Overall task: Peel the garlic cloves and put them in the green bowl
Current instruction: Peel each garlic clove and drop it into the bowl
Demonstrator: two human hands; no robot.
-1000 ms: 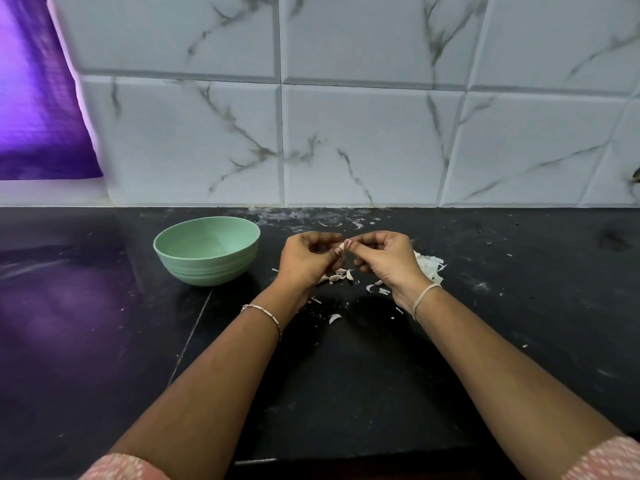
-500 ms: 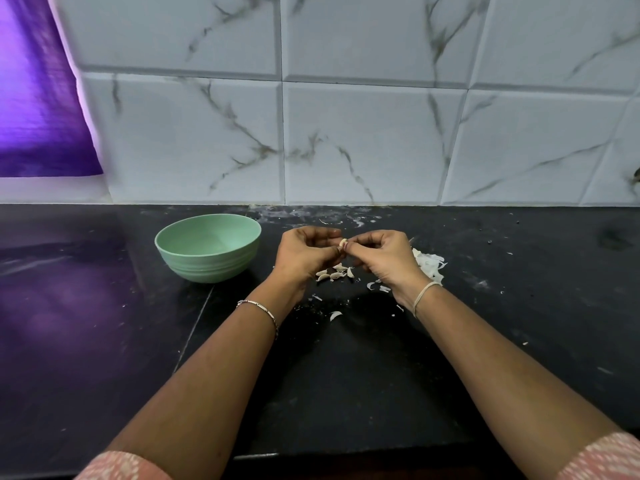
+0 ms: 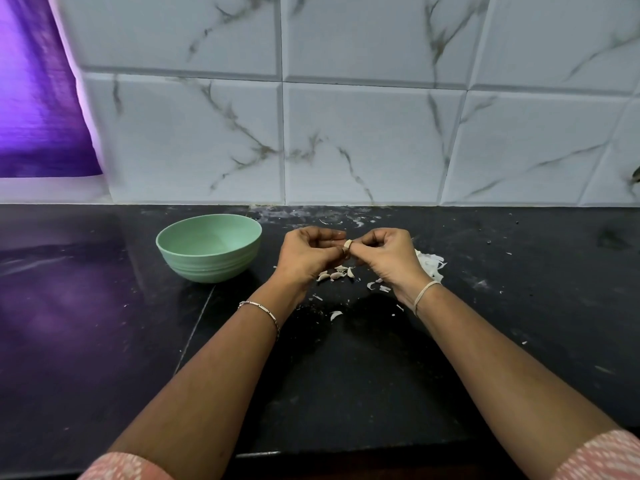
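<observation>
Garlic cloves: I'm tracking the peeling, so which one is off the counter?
The garlic clove pinched between the left hand and right hand; it alone is raised, the other cloves lie clustered on the counter beneath.

Garlic clove [image 3: 348, 244] (pinched) near green bowl [image 3: 207, 263]

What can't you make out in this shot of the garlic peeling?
Head view only:
- garlic clove: mostly covered by fingertips of the left hand and right hand; remaining skin unclear.
- green bowl: its near wall hides the front of its floor.
- pale bits on the counter: too small to tell cloves from peel.
- white pile: partly behind the right hand.
</observation>
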